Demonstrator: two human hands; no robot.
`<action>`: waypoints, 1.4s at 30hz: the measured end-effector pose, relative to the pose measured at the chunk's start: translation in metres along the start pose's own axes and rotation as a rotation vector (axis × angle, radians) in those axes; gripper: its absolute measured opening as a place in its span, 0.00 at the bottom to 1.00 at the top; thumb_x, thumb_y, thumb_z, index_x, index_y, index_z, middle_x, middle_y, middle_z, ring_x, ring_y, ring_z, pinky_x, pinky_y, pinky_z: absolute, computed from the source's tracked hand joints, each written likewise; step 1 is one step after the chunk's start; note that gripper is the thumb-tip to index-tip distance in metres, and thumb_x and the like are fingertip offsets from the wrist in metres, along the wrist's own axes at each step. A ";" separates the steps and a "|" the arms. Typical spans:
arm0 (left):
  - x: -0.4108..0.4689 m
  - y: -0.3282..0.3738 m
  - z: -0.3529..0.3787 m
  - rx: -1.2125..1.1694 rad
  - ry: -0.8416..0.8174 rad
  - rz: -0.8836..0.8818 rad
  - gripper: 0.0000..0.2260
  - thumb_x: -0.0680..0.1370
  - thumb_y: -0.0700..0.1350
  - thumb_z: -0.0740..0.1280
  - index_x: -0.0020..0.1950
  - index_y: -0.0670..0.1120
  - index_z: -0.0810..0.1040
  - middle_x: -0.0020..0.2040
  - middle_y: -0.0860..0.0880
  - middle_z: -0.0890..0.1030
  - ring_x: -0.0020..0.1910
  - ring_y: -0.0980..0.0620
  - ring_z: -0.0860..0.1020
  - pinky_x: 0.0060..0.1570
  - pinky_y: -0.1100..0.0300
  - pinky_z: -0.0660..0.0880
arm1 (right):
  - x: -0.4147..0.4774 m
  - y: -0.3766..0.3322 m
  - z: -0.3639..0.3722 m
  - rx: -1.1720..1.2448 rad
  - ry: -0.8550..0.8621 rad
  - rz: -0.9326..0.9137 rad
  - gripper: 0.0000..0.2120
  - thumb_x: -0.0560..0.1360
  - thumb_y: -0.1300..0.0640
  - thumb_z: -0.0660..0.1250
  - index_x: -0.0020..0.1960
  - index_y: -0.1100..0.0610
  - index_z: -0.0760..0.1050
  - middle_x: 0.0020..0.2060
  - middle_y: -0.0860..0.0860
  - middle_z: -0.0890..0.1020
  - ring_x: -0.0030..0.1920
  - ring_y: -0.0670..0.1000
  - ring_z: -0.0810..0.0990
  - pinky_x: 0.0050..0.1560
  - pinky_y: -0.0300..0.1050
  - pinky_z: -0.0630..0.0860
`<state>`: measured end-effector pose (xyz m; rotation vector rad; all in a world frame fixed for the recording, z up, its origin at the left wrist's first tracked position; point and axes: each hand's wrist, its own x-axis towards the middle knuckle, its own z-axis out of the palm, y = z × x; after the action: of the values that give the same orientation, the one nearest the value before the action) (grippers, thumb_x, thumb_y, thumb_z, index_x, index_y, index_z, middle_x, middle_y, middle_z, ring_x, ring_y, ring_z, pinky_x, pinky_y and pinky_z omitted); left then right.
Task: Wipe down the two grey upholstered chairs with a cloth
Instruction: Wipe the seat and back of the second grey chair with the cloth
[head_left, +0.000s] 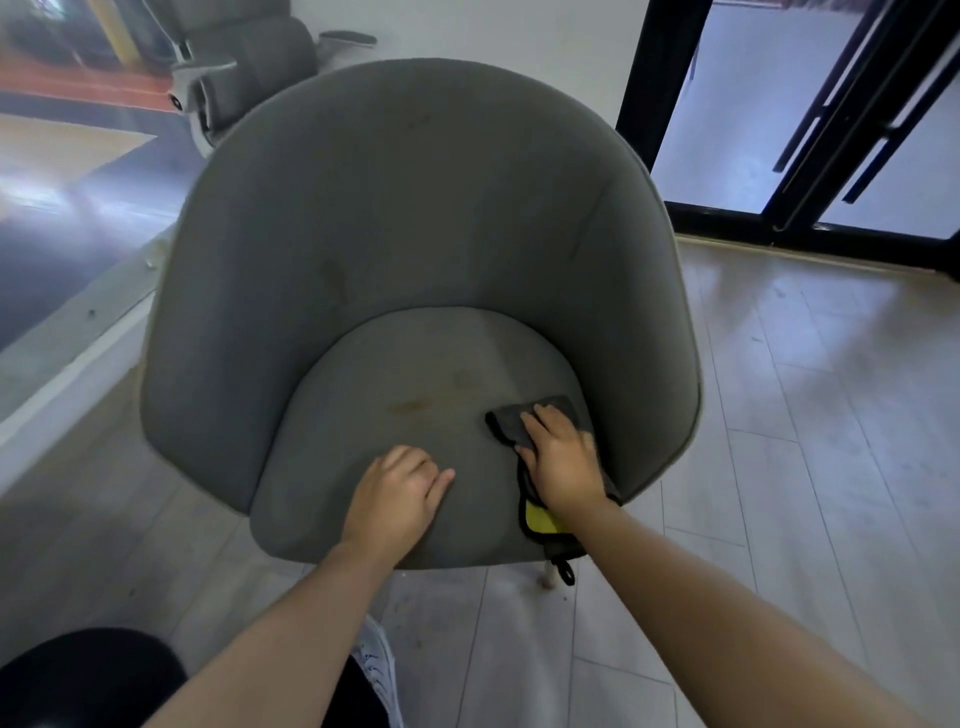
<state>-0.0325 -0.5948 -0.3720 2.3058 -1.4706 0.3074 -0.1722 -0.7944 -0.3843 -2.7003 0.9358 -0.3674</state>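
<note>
While R hand (561, 467) presses cloth (506, 423) on chair (415, 208) seat, L hand (397, 493) rests beside, both grips released.

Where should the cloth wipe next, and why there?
Probably slide the right hand and the grey cloth under it left across the seat cushion onto the brownish stains near its middle. The cloth sits at the cushion's right side, and the stains lie just beside it.
</note>
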 end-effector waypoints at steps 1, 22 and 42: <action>0.000 -0.004 0.007 0.010 -0.017 -0.013 0.16 0.81 0.53 0.60 0.44 0.45 0.82 0.45 0.48 0.80 0.47 0.45 0.78 0.45 0.52 0.75 | 0.017 -0.001 0.003 -0.033 -0.018 0.012 0.21 0.79 0.50 0.65 0.70 0.53 0.72 0.71 0.52 0.72 0.73 0.54 0.67 0.66 0.56 0.65; -0.025 -0.017 0.043 0.014 0.018 -0.013 0.13 0.82 0.48 0.61 0.59 0.46 0.82 0.65 0.45 0.78 0.66 0.42 0.75 0.65 0.45 0.70 | 0.167 -0.012 0.036 -0.208 -0.049 -0.149 0.19 0.81 0.46 0.56 0.70 0.49 0.69 0.67 0.50 0.73 0.66 0.56 0.68 0.59 0.58 0.66; -0.071 -0.009 -0.050 0.085 -0.354 -0.201 0.04 0.75 0.44 0.66 0.46 0.46 0.80 0.48 0.46 0.78 0.47 0.41 0.79 0.40 0.49 0.77 | -0.114 -0.027 -0.020 -0.131 -0.295 -0.245 0.31 0.66 0.61 0.71 0.68 0.48 0.73 0.68 0.47 0.75 0.67 0.54 0.75 0.47 0.52 0.74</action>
<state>-0.0532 -0.5117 -0.3556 2.6539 -1.3827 -0.1035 -0.2498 -0.7054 -0.3742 -2.8887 0.5671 0.0518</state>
